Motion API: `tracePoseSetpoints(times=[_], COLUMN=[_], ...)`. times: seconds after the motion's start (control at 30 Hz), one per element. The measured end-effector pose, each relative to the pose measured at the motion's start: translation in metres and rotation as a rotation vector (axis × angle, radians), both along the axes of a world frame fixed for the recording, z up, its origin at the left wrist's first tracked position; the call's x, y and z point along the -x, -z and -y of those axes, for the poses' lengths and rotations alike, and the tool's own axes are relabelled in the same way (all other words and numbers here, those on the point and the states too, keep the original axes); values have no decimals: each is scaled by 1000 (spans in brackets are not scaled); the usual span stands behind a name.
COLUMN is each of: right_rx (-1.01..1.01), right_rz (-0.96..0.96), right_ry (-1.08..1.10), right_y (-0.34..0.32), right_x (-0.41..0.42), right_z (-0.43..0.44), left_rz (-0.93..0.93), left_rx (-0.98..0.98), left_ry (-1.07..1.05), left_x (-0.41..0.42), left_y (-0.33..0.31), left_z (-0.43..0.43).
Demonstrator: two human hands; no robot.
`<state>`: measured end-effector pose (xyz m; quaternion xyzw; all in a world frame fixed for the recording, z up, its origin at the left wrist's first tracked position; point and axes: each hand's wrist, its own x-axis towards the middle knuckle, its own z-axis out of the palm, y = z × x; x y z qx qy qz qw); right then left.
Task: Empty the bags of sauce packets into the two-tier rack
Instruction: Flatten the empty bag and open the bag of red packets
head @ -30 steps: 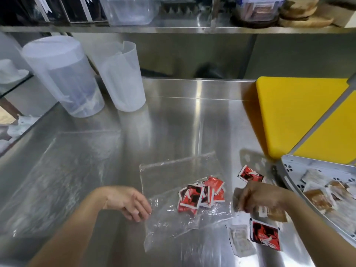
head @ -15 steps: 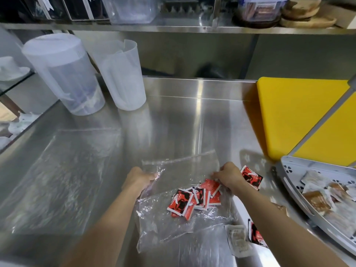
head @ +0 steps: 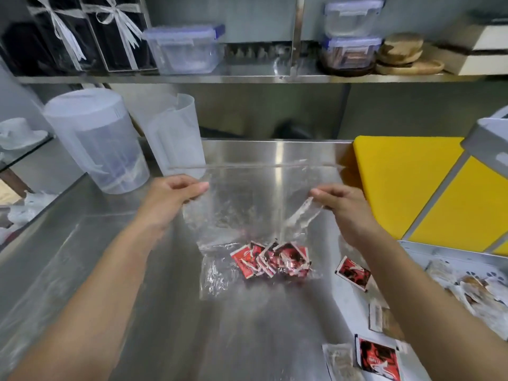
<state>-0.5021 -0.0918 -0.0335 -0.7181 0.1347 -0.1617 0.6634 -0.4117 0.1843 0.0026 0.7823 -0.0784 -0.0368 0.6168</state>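
Clear bag (head: 242, 215) is pinched at both sides: left hand (head: 167, 202) clenched on its left edge, right hand (head: 343, 207) on its right. Red sauce packets (head: 270, 259) are bunched in the bag below the fingers. Rack tray (head: 467, 273), right of the right hand, is cut off; its packets are blurred. The bag has been lifted off the counter (head: 110, 243) since the earlier frame.

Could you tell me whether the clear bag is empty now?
No, a cluster of red packets sits inside the clear bag.
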Motion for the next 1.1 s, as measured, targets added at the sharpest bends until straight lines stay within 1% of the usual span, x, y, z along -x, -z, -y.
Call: tracePoseSetpoints(times=[0.07,0.17,0.23,0.27,0.33,0.37,0.43,0.47,0.5,0.53,0.6,0.67,0.7,0.77,0.83,0.97,1.03,1.1], right_rx=[35,105,195,248,415,523,686,733,769,801,831,747,678,581,521,437,381,323], right_rz=[72,135,147,147,143,142,147,163,194,223,239,188,154,85,23,-85,-103,-86], right_ry=[-17,-1,13,17,21,11,-45,-82,-109,-118,-106,-114,-114,-100,-95,-85,-66,-27], right_y=[-15,-29,-34,-37,-43,-45,-49,-50,-49,-48,-44,-37,-33,-21,-4,31,43,47], right_x=[-1,-3,-5,-6,-10,-13,-18,-19,-21,-21,-21,-20,-18,-13,-7,6,12,14], right_z=[1,-1,-5,-8,-16,-21,-33,-39,-43,-46,-48,-44,-41,-35,-29,-22,-21,-20], left_rz=[70,155,219,285,543,716,1079,1210,1296,1337,1391,1415,1374,1270,1168,1098,1088,1018], left_rx=[37,-12,-119,-200,-325,-391,-616,-756,-893,-995,-1098,-1149,-1161,-1104,-1083,-992,-943,-900], left_ry=[12,-48,-171,-235,-297,-260,-77,26,105,176,275,331,377,402,354,189,122,57], left_x=[-2,-7,-8,-4,11,23,45,47,47,43,37,27,24,23,24,16,14,9], left_y=[-17,-24,-26,-30,-44,-53,-67,-67,-65,-62,-63,-67,-71,-82,-98,-133,-148,-156], left_z=[3,5,7,10,21,30,52,62,72,81,91,93,93,94,97,94,90,83])
